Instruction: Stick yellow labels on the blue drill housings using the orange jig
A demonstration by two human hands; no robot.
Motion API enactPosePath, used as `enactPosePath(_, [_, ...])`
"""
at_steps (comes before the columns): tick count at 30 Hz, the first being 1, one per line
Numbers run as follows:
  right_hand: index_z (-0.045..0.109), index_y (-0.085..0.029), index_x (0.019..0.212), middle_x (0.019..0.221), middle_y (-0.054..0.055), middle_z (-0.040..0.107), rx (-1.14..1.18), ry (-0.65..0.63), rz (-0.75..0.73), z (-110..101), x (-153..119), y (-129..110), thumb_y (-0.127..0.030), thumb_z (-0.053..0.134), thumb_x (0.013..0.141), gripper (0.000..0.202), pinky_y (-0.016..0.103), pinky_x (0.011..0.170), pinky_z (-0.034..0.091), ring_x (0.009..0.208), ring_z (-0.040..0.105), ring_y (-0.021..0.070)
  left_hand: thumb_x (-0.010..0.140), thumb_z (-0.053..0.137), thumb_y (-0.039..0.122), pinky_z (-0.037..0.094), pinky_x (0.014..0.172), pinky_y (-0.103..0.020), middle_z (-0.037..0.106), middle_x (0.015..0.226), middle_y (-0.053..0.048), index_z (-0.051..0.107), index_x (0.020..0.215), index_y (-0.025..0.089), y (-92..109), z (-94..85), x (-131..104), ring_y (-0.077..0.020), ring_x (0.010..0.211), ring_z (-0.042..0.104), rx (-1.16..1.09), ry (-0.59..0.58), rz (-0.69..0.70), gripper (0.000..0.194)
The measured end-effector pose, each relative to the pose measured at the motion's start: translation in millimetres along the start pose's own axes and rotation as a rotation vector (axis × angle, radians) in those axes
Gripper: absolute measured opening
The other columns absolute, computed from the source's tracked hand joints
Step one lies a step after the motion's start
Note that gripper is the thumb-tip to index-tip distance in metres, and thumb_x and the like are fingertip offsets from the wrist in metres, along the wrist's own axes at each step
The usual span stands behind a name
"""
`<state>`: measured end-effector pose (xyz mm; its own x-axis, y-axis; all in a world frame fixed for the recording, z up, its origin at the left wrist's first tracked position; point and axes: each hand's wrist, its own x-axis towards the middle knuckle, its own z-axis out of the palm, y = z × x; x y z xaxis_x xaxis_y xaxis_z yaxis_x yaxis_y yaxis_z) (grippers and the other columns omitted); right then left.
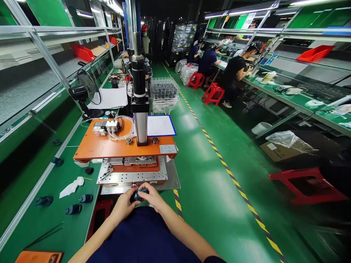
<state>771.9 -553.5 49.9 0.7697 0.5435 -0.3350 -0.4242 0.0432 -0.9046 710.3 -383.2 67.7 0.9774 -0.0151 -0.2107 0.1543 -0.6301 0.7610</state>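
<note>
Together, hands [126, 201] [152, 196] hold dark part [140, 194]; label [168, 149] illegible.

two hands [126, 201], one held dark part [138, 196], three loose dark parts [73, 209] beside one white wipe [71, 187], one black fan [78, 92]

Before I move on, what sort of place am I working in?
Probably a factory assembly floor: a press with an orange top plate stands ahead, people are at the long bench to the right, and yellow-and-black tape marks the floor.
</note>
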Motion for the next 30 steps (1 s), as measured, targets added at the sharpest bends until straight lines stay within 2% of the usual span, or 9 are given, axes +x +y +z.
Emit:
enactPosePath(8, [0.063,-0.022,0.086,0.076,-0.003,0.057,-0.009,0.013,0.005,-1.6,-1.2,-1.3,-0.046,0.079,0.069,0.034,0.029,0.063,0.049,0.072,0.056,0.0164,0.077,0.07,0.023,0.045,0.109,-0.041,0.068,0.13,-0.011,0.063,0.127,0.022,-4.9,4.1,2.3,-0.0275,0.123,0.062,0.025,0.002,0.022,0.051])
enactPosePath(20, [0.063,-0.021,0.086,0.079,-0.002,0.056,-0.001,0.024,-0.002,-5.5,-1.2,-5.6,-0.04,0.078,0.069,0.03,0.027,0.062,0.049,0.069,0.052,0.0135,0.078,0.068,0.024,0.045,0.11,-0.044,0.065,0.135,-0.011,0.06,0.129,0.021,-5.8,5.3,9.1,-0.0282,0.126,0.06,0.058,-0.046,0.005,0.052])
enactPosePath(30, [0.062,-0.022,0.087,0.082,-0.001,0.057,-0.018,0.016,-0.008,-5.3,-1.6,-5.7,-0.044,0.077,0.07,0.032,0.028,0.064,0.051,0.074,0.057,0.0161,0.077,0.069,0.02,0.047,0.108,-0.044,0.067,0.131,-0.011,0.063,0.125,0.022,-3.8,4.1,9.9,-0.0289,0.123,0.063,0.035,-0.029,0.029,0.049])
